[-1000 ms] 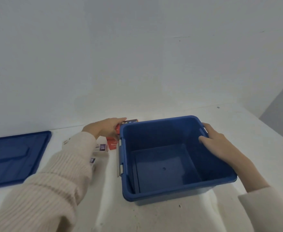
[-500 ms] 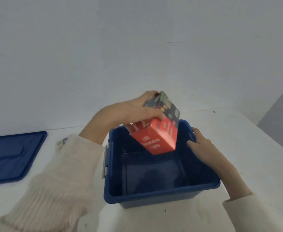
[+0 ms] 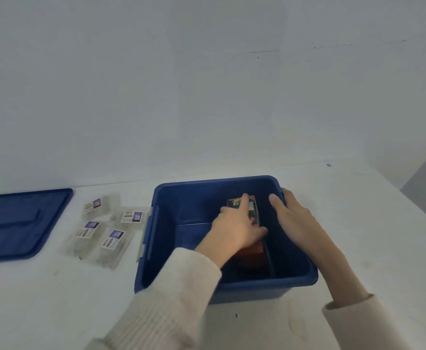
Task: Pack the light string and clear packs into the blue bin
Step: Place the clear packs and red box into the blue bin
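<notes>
Gripped the light string box (image 3: 254, 213) with the left hand (image 3: 234, 227), with the fingers curled over its far end and the thumb pressed against its right side. Held the box low inside the blue bin (image 3: 151, 236), in the right half, lying lengthwise from near to far. Could not tell whether resting on the bin floor or a little above it. Saw only a dark printed face between the fingers and a red face below the palm, too blurred for reading any letters. Reached in over the near rim, with a cream knitted sleeve (image 3: 166, 299) on this arm.

Held the right rim of the bin near the far corner with the right hand (image 3: 292, 218): thumb inside the wall, the other fingers laid over the outer edge, fairly straight and close together. Could not tell how firmly.

Found the four clear packs (image 3: 112, 239) outside the bin, lying flat on the white table (image 3: 55, 299) just to the left of it, close together, each with a small white and purple label. Noticed a grey latch (image 3: 143, 238) on the left wall of the bin, on the side of the packs. Farther left, found a blue lid (image 3: 22, 223) lying flat on the table, apart from the packs and cut by the picture edge. Behind all this, saw a plain pale wall (image 3: 207, 84).
</notes>
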Demonstrator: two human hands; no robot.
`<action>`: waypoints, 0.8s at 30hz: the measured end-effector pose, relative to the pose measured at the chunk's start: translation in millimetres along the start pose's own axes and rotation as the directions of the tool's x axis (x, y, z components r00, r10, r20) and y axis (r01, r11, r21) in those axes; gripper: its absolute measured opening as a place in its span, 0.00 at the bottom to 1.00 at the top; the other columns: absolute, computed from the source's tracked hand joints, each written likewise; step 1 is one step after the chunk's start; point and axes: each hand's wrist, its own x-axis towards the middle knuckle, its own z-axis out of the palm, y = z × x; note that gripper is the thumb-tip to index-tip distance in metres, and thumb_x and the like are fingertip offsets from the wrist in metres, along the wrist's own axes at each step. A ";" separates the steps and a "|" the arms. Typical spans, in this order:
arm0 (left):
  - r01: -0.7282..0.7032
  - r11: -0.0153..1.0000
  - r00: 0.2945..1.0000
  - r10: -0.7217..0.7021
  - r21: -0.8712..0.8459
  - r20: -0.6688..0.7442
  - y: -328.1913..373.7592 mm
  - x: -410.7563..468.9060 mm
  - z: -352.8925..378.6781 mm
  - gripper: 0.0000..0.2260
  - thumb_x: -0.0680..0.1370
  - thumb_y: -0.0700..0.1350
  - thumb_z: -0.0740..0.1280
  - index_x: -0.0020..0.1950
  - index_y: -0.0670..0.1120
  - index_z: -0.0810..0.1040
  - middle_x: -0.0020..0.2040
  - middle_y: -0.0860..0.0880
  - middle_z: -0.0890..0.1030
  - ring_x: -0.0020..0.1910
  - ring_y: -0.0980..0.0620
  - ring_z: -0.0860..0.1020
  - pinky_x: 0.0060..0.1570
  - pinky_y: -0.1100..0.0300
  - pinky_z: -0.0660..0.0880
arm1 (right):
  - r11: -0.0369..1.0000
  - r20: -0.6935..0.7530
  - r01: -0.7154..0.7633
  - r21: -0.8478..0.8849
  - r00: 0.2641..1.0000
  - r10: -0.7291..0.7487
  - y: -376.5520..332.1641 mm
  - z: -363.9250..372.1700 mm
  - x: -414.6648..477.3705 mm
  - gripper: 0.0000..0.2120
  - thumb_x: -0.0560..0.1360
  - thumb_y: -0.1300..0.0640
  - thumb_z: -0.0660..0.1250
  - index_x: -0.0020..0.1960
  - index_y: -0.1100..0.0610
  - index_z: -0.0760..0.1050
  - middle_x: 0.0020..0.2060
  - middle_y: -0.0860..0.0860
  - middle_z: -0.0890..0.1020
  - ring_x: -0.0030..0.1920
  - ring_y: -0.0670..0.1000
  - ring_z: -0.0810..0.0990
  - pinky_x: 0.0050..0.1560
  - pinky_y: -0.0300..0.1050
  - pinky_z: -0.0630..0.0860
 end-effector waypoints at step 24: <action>-0.293 0.850 0.874 0.051 -0.439 -0.483 -131.3 -39.9 -127.9 0.11 0.78 0.44 0.61 0.57 0.53 0.77 0.53 0.49 0.80 0.49 0.52 0.79 0.49 0.55 0.78 | 0.613 0.262 0.618 -0.492 0.777 -0.572 -156.6 41.4 -2.9 0.23 0.79 0.46 0.57 0.73 0.46 0.59 0.69 0.52 0.68 0.70 0.53 0.61 0.66 0.51 0.62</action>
